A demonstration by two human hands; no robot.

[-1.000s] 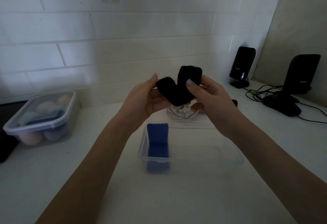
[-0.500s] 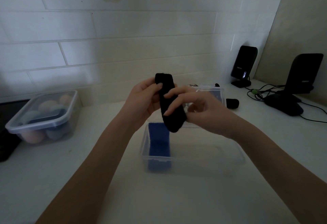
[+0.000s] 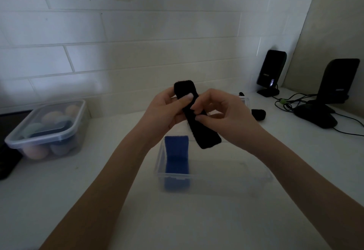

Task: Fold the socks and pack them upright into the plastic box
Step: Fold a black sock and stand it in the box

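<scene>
On a dim white counter, a lidded clear tub of pastel sponges [image 3: 46, 129] sits at far left. The left hand [image 3: 167, 111] pinches the upper end of a long black knit sock [image 3: 195, 115], held above the clear plastic box [image 3: 256, 172]; the right hand [image 3: 226, 115] grips its middle. One folded blue sock [image 3: 176, 151] stands packed; another dark sock [image 3: 258, 114] waits behind.

Dim, bluish light with dark vignetted corners, soft focus, and wide-angle bending at the edges.
</scene>
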